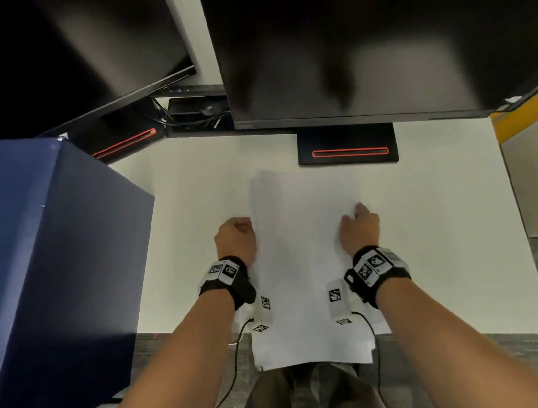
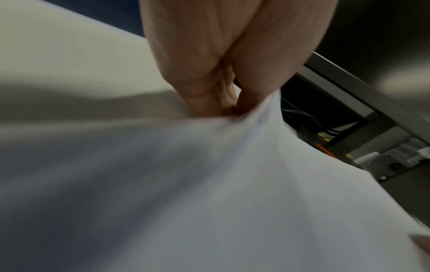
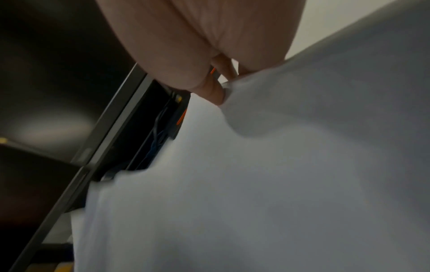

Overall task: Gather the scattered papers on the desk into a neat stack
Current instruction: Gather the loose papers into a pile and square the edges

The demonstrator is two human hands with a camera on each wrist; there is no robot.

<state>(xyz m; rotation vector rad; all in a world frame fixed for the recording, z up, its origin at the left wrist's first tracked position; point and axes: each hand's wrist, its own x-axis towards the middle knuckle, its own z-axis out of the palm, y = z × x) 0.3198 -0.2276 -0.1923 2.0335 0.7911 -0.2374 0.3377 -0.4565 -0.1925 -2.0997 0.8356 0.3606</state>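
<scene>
most of the gathering is looking done, as far as the head view is showing: the white papers (image 1: 305, 260) are lying together in one pile in the lower middle of the frame, none showing loose elsewhere on the white desk (image 1: 448, 215). what is remaining, in my judgement, is the squaring-up, since sheet edges are stepping out unevenly at the near end, which is overhanging the desk edge above the person's lap, and again slightly at the far end.

both forearms are reaching up from the bottom of the frame, wrists carrying marker-tagged bands. the left hand (image 1: 235, 240) is sitting at the pile's left edge, fingers curled and pinching the sheets, as the left wrist view is confirming. the right hand (image 1: 358, 228) is lying on the pile's right side, fingers likewise curled and nipping the paper into a small pucker.

beyond the pile, toward the top of the frame, a black monitor stand (image 1: 347, 146) with a red line is sitting just past the far edge of the papers.
</scene>
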